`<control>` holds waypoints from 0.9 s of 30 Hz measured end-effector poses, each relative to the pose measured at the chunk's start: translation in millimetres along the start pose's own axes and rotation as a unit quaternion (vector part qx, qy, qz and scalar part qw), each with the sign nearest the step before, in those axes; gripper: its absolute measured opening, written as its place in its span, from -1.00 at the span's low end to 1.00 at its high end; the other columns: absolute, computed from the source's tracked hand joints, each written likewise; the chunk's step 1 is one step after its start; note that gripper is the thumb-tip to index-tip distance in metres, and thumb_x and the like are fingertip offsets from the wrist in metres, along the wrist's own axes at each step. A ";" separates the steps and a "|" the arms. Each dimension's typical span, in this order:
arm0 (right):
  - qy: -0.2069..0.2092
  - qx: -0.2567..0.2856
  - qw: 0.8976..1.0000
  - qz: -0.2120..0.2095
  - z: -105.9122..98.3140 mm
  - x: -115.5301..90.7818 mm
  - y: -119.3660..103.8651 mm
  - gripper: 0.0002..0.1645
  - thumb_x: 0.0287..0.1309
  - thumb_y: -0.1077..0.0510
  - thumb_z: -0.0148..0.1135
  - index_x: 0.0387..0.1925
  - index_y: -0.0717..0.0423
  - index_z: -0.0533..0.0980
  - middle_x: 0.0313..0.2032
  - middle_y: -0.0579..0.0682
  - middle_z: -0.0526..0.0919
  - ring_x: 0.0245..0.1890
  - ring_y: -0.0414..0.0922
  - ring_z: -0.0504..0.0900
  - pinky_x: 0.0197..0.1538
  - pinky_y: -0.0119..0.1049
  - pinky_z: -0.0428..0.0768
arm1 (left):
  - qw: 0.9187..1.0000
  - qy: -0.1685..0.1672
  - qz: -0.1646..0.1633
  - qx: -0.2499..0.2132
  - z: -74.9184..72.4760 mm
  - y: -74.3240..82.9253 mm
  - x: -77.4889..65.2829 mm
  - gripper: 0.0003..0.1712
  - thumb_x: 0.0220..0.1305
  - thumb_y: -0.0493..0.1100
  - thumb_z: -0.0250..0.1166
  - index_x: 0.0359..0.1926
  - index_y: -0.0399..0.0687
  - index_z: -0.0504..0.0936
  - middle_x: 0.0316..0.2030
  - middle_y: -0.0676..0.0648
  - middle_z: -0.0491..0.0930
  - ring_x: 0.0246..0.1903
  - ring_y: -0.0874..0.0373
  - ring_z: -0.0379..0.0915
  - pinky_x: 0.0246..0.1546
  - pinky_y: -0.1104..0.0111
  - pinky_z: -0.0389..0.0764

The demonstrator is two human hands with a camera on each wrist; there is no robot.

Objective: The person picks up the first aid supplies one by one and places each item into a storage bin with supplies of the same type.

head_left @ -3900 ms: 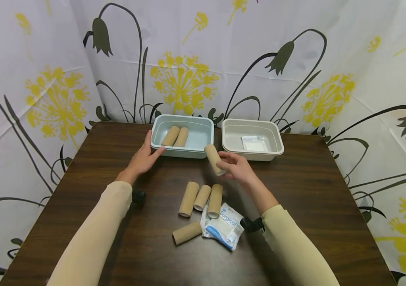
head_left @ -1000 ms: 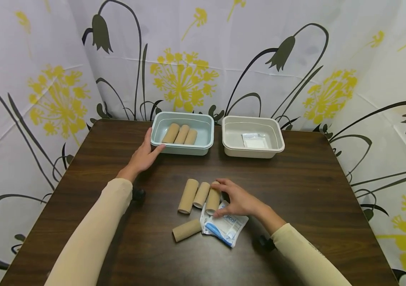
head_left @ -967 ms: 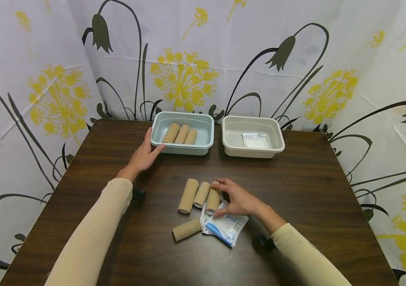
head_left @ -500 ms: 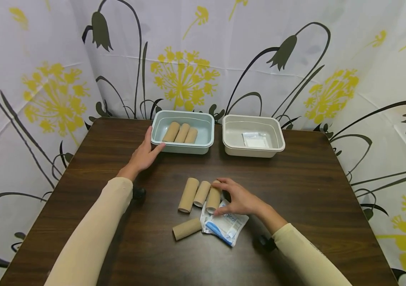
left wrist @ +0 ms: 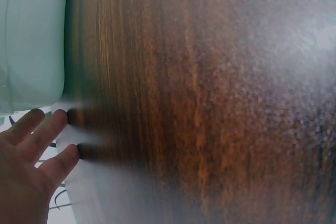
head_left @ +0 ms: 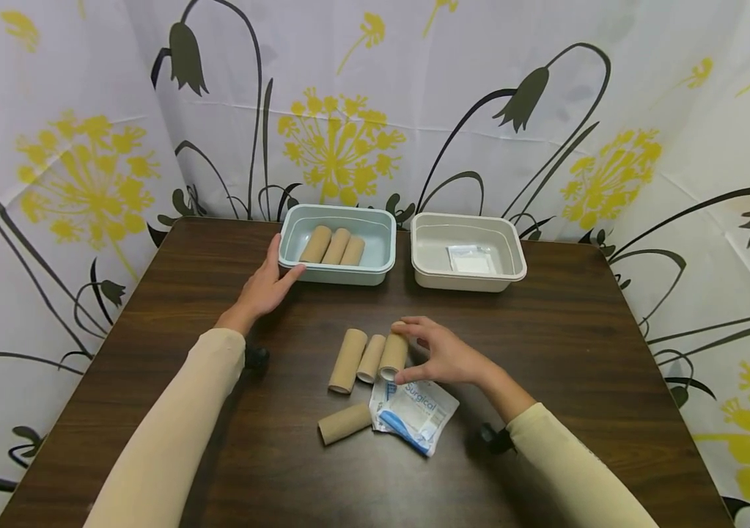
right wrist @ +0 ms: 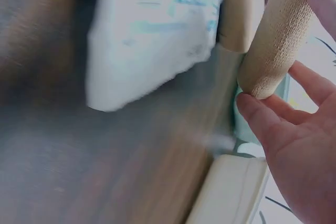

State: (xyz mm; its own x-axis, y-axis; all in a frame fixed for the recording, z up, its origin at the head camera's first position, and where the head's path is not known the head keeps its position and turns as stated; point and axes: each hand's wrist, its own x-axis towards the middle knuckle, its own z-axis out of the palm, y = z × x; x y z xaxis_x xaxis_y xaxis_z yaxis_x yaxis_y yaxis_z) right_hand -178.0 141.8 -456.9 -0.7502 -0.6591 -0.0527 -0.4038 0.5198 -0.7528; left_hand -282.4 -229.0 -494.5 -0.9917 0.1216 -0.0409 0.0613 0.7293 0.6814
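Observation:
My right hand (head_left: 447, 354) pinches a cardboard tube (head_left: 394, 355) end to end, thumb at the near end and fingers at the far end. In the right wrist view this tube (right wrist: 275, 38) is tilted between thumb and fingertips, above the table. Below it lie surgical packets (head_left: 417, 412), white and blue. Two more tubes lie just left of it, a longer one (head_left: 348, 361) and a shorter one (head_left: 371, 358); another tube (head_left: 344, 424) lies nearer the front. My left hand (head_left: 262, 290), fingers extended, rests at the left front corner of the light blue bin (head_left: 348, 276).
Three tubes (head_left: 335, 247) lie side by side in the blue bin. To its right stands a cream bin (head_left: 467, 281) holding a white packet (head_left: 471, 259). Both stand at the back of the brown wooden table (head_left: 269, 455), before a flowered curtain (head_left: 454, 66).
Earlier my right hand carried another tube beside the blue bin; that bin's tubes went from two to three. Just now the gripped tube has risen off the packets. My left hand stays put.

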 end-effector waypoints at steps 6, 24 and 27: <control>0.031 0.033 0.999 -0.018 -11.5 15.5 -4.1 -0.05 -0.06 0.01 0.58 0.34 0.18 0.37 0.39 0.20 0.21 0.36 0.10 0.26 0.29 0.02 0.32 | 1.000 0.003 0.002 0.001 -0.4 0.6 -1.8 0.06 0.36 0.46 -0.09 0.52 0.29 -0.56 0.53 -0.23 -0.20 0.41 -0.35 -0.07 0.26 -0.27 0.02; 0.136 0.008 0.990 -0.018 -29.4 83.2 -3.1 -0.12 0.02 0.03 0.51 0.35 0.11 0.36 0.46 0.15 0.07 0.42 0.07 0.16 0.35 -0.06 0.24 | 1.000 0.010 0.004 -0.002 3.0 1.4 -5.0 0.04 0.37 0.44 -0.07 0.52 0.32 -0.55 0.52 -0.23 -0.15 0.40 -0.34 -0.03 0.26 -0.25 0.05; 0.139 -0.016 0.990 -0.004 -30.4 91.1 -3.8 -0.13 0.06 -0.01 0.47 0.38 0.09 0.34 0.47 0.15 0.05 0.43 0.09 0.12 0.36 0.00 0.20 | 1.000 0.011 0.006 -0.001 3.1 2.0 -5.4 0.04 0.37 0.43 -0.07 0.52 0.32 -0.55 0.52 -0.22 -0.15 0.40 -0.33 -0.03 0.26 -0.25 0.05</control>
State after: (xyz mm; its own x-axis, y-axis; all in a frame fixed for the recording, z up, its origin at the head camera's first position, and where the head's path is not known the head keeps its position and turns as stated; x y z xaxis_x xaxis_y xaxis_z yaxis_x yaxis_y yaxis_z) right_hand -260.7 96.3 -438.9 -0.8600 -0.4911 0.1389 -0.4237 0.5354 -0.7306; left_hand -276.6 -226.1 -495.1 -0.9932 0.1157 -0.0161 0.0734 0.7258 0.6839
